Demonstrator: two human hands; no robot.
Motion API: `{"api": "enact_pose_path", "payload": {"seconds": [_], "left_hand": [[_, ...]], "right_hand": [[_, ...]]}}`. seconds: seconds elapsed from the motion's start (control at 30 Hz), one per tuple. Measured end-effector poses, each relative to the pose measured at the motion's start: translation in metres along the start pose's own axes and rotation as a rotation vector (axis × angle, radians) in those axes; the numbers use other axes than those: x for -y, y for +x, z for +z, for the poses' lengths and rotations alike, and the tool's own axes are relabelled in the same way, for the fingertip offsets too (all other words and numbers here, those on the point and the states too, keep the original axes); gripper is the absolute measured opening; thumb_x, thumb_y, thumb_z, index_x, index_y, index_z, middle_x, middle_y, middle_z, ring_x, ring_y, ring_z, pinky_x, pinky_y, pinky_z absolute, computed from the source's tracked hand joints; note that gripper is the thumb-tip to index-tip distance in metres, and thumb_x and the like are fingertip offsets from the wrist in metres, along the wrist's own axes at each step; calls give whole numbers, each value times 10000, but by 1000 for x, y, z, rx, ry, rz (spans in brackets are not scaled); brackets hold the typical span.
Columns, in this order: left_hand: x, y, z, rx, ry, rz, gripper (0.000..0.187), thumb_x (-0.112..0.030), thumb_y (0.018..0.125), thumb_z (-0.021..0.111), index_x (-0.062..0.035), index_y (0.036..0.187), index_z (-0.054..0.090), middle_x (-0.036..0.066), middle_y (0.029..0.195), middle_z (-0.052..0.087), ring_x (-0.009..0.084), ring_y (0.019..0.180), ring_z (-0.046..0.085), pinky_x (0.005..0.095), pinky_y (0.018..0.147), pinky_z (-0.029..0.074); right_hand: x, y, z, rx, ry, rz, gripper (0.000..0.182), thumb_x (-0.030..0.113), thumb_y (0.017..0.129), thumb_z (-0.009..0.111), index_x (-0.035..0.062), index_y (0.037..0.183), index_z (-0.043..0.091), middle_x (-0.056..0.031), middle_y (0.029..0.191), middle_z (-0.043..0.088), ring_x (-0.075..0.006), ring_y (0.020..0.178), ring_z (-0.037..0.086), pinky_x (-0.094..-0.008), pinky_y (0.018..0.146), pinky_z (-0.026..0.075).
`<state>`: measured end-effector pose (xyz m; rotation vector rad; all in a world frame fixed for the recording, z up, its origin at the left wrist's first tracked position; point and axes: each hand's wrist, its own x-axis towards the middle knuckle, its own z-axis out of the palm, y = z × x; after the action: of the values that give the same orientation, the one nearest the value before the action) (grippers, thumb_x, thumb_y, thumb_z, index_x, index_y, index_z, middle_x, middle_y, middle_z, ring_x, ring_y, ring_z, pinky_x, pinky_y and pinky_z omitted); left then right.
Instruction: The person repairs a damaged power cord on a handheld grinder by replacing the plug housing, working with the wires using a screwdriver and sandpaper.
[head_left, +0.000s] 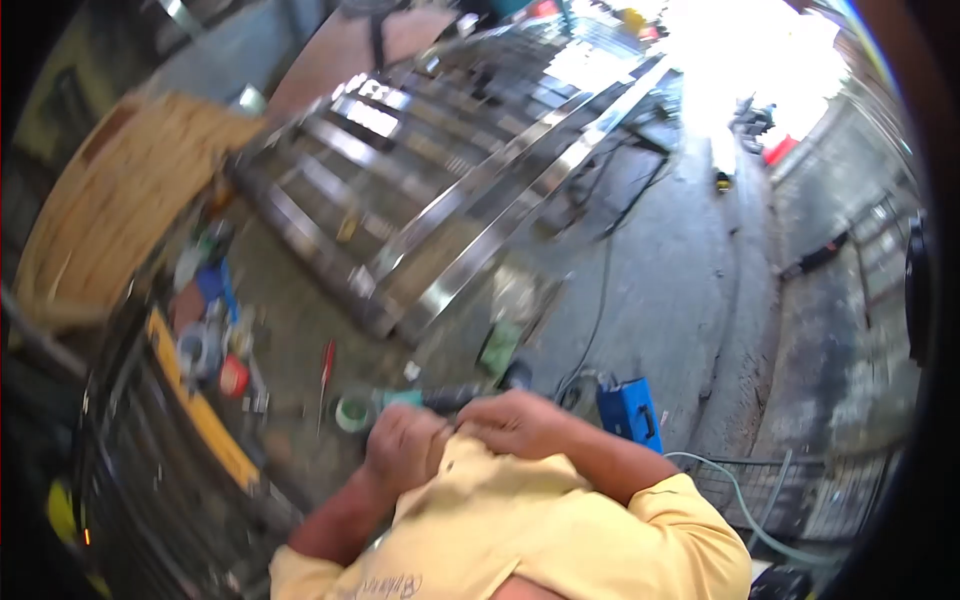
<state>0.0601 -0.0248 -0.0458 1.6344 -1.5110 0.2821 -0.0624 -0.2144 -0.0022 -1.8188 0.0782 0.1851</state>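
Note:
My left hand (402,442) and my right hand (515,420) are drawn in close to my chest, knuckles almost touching. Both are curled at the neck edge of my yellow shirt (500,520). My left hand's fingers bunch the fabric. A teal power tool (400,400) with a round disc (352,412) and a black handle (452,398) sits right behind the fingers. The blur hides whether my right hand grips that handle or only the shirt.
A long shiny metal frame (470,200) lies across the concrete floor. A wooden cable spool (110,220) is at the left, with scattered tools, a red screwdriver (326,365) and a yellow level (200,400). A blue box (630,410), cables and a green hose (740,500) are at the right.

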Motion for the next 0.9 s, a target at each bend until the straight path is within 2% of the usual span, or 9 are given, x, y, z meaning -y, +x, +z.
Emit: {"api": "enact_pose_path", "payload": {"seconds": [0.13,0.23,0.33,0.47,0.53,0.63,0.77,0.87,0.9], "left_hand": [[-11,-11,13,41,-264,-379,120,-60,919,657,-34,969,551,143,791,610,337,666,597,430,597,477],[-31,-22,15,104,-505,-801,251,-240,1043,540,-34,903,514,86,678,569,195,547,552,347,547,446],[-37,-43,23,129,-658,-1001,285,-268,1061,511,-36,894,502,40,649,546,123,563,537,313,536,419],[-28,-47,23,-5,-990,-1199,382,-321,1093,428,-70,810,486,0,620,520,77,538,431,267,523,385],[-10,-54,24,52,-980,-1150,394,-372,1091,421,-64,888,560,6,712,569,75,611,461,256,579,409],[14,-58,42,159,-807,-1080,459,-440,1089,382,-40,1124,606,17,828,613,84,763,540,262,696,441],[12,-43,61,322,-1277,-1261,595,-517,1083,296,-16,1245,571,83,939,650,154,860,620,331,783,496],[10,-30,57,158,-1716,-1248,588,-513,1080,308,-9,1245,563,112,1007,669,198,880,651,364,810,516],[11,-29,55,52,-1766,-1211,475,-439,1073,421,-29,1290,521,122,1048,671,205,865,659,353,789,524]], "right_hand": [[-12,-5,11,-116,-69,7,163,149,936,661,49,1063,669,-152,811,681,-322,718,677,-371,642,525],[-19,-12,16,-134,-161,-5,150,121,911,679,61,1049,673,-147,808,682,-333,734,683,-379,638,532],[-35,-16,21,-115,-273,-129,162,85,905,701,48,1056,656,-112,807,701,-283,716,704,-346,653,545],[-38,-14,24,-178,-104,45,141,48,914,671,38,1052,643,-83,849,678,-206,756,661,-323,700,520],[-45,-11,17,-323,315,146,121,87,1008,578,34,1117,594,14,753,535,-90,651,493,-256,600,424],[-47,-5,-3,-450,652,11,139,128,1044,533,51,1159,544,20,721,478,-67,593,416,-264,553,379],[-36,2,-5,-567,762,-187,151,139,1050,505,59,1177,518,10,709,459,-85,589,412,-275,569,387],[-40,0,5,-606,750,-264,158,142,1050,506,56,1183,508,8,716,455,-92,608,422,-278,596,395],[-43,-2,7,-608,760,-272,155,126,1045,512,57,1184,501,3,747,471,-98,628,436,-281,628,415]]}}
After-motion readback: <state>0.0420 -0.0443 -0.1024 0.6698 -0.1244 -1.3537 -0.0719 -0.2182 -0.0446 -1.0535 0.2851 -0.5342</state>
